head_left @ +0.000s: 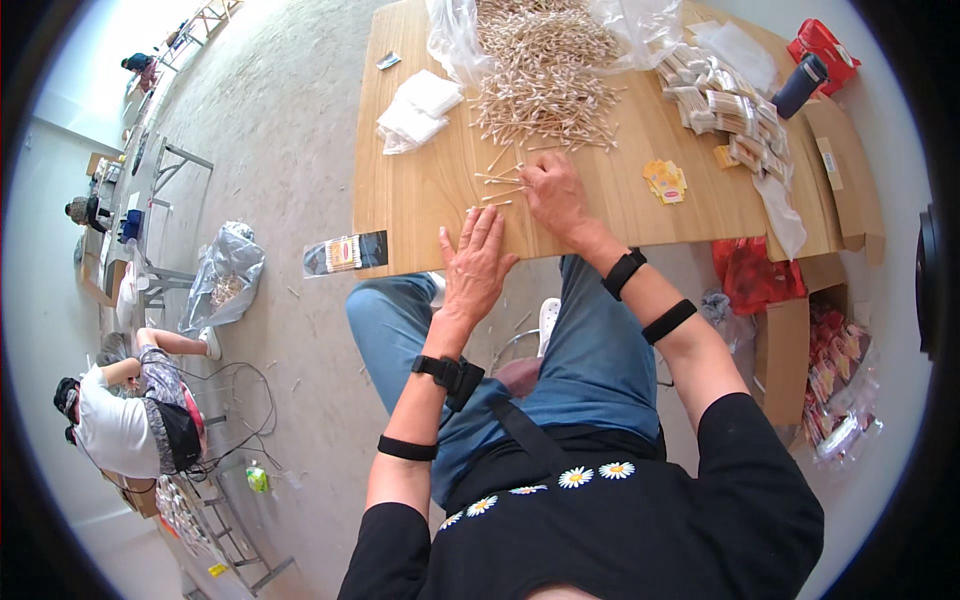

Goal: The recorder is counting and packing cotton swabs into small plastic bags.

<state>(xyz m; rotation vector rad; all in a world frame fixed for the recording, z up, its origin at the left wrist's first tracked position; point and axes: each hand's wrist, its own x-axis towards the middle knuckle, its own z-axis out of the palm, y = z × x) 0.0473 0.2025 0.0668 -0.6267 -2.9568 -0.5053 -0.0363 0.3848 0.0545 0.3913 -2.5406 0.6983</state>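
My left hand [474,268] lies flat at the table's near edge, fingers stretched out, with its fingertips beside a few loose cotton swabs [497,203]. To its right, my right hand [556,200] is closed, its fingers curled down at the ends of some swabs [503,180]. Whatever is between those fingers is hidden. Just beyond both hands spreads a large heap of cotton swabs [545,75], white-tipped with pale sticks.
The wooden table [620,215] holds clear plastic bags [420,105], yellow printed cards [665,182], bagged swab packs [730,110] and a dark bottle [800,85]. One swab pack [345,253] overhangs the left edge. A cardboard box [783,350] stands below right; a co-worker [120,420] sits left.
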